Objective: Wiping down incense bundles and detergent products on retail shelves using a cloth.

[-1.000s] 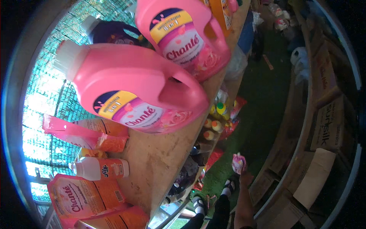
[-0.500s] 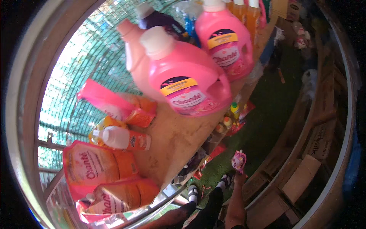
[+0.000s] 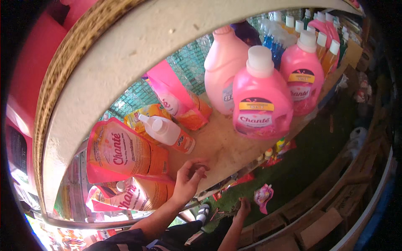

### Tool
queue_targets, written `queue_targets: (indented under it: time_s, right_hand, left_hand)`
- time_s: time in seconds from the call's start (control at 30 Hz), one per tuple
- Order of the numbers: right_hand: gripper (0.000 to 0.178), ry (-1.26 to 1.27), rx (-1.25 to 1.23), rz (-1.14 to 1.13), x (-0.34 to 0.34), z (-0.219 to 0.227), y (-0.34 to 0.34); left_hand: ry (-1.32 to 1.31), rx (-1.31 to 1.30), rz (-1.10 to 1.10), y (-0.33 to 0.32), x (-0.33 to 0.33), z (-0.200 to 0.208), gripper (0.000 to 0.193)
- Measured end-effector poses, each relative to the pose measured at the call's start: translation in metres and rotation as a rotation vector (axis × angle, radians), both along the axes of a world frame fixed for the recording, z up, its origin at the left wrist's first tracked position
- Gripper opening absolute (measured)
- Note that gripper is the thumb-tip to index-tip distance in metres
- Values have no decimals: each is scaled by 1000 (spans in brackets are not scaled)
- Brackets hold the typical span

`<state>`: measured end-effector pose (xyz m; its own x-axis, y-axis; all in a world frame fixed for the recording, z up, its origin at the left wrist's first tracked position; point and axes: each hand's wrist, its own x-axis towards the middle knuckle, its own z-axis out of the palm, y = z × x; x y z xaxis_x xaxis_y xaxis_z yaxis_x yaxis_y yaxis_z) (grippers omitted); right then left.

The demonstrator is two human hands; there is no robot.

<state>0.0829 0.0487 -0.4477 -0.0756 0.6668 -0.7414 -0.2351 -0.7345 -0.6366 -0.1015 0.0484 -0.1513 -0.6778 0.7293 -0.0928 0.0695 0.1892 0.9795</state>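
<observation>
My left hand (image 3: 190, 178) reaches over the near edge of the wooden shelf, fingers loosely curled and thumb apart, with nothing visible in it. Close to it lie a white spray bottle with an orange label (image 3: 171, 134) and orange-and-pink refill pouches (image 3: 125, 150). Lower down, over the floor, my right hand (image 3: 242, 208) has its fingers partly open. A small pink-and-white pouch (image 3: 263, 197) shows just right of it, with a gap between them; I cannot tell whether it is in the air or lying down.
Large pink jugs (image 3: 261, 96) with white caps stand further along the shelf (image 3: 220, 134), near blue and amber bottles. A pale curved beam (image 3: 125, 46) crosses the upper left. Cardboard boxes (image 3: 320, 228) line the right side, and green flooring (image 3: 310, 167) lies below.
My left hand has come up to the shelf edge. The pink pouch has left my right hand and now shows apart from it. The view has shifted, bringing the pale beam in.
</observation>
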Motion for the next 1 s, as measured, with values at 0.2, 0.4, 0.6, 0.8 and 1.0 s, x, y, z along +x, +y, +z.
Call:
queue_targets:
  time_s: [0.2,0.4,0.6,0.8,1.0]
  right_hand:
    - [31,-44,162,4,39,-76,-13]
    - [28,109,45,-102,34,-50,-9]
    - [28,118,50,-56,46,-66,-2]
    - [29,-27,-2,-59,30,-65,-1]
    - [36,-67,50,13,38,-82,-13]
  left_hand:
    - [317,109,178,67,-13,9,39]
    - [681,422,426,116,-74,-8,75]
    - [929,199,723,151,-116,-28,99]
    - [1008,149,874,166,-137,-30,107]
    - [1029,160,960,170,-143,-37,101]
